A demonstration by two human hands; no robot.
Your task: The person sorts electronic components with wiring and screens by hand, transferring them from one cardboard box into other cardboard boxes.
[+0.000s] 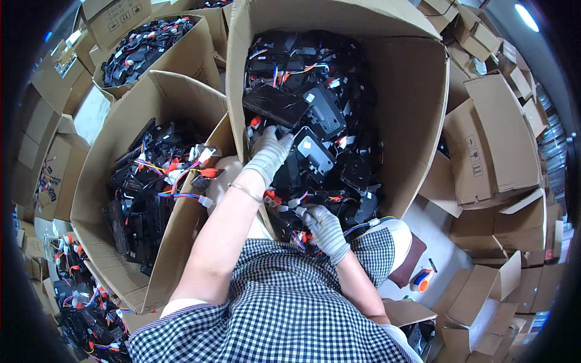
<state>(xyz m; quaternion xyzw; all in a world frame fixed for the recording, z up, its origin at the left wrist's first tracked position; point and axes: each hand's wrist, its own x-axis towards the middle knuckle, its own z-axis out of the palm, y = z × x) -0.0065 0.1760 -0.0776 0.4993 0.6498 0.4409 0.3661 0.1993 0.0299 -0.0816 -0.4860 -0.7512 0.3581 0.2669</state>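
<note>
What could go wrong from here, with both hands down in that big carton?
The left hand is among stacked black parts; disturbing one might make others slide.

Near the right hand, coloured wires run through the pile, so pulling could snag or strain a lead.

A white connector appears to overhang the left carton's wall beside the left forearm; it could catch on the arm.

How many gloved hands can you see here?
2: the left hand by black devices in the large cardboard box, and the right hand lower down, near white connectors. No others show.
</note>
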